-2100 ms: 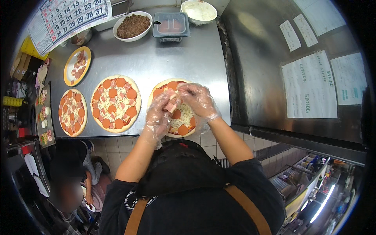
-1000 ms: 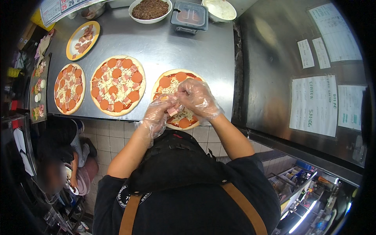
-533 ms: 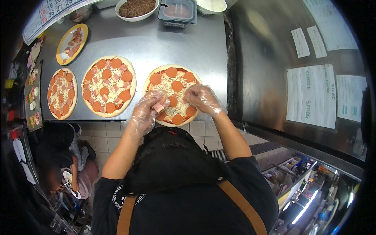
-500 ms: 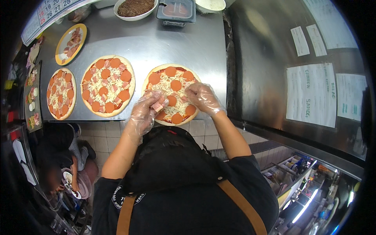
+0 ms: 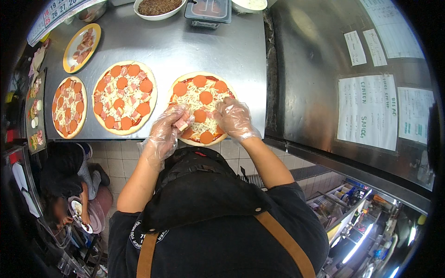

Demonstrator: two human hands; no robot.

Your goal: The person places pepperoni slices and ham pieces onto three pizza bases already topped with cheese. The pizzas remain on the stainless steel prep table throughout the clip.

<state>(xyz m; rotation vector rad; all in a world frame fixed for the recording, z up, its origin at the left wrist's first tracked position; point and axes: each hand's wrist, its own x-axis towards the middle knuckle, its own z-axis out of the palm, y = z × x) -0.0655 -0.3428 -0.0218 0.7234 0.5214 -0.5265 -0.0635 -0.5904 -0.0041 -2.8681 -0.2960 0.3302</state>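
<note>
In front of me lies a round pizza (image 5: 206,97) with shredded cheese, tomato sauce and pepperoni slices. My left hand (image 5: 166,129), in a clear plastic glove, is closed around bits of diced ham (image 5: 181,124) at the pizza's near left edge. Gloved the same way, my right hand (image 5: 236,119) is over the pizza's right side, fingertips drawn together low at the cheese; what they hold, if anything, is hidden. Two more pizzas, one in the middle (image 5: 125,95) and one at the left (image 5: 69,107), carry pepperoni, cheese and ham bits.
A yellow-rimmed plate (image 5: 96,39) of ham bits stands at the far left. Along the back are a bowl of brown crumbled topping (image 5: 160,8), a lidded container (image 5: 208,11) and a white bowl (image 5: 250,5). A metal panel (image 5: 306,92) borders the right; another person (image 5: 69,180) sits low at left.
My right hand has shifted slightly left and down over the pizza. The left hand stays closed on the ham. The whole view has shifted a little.
</note>
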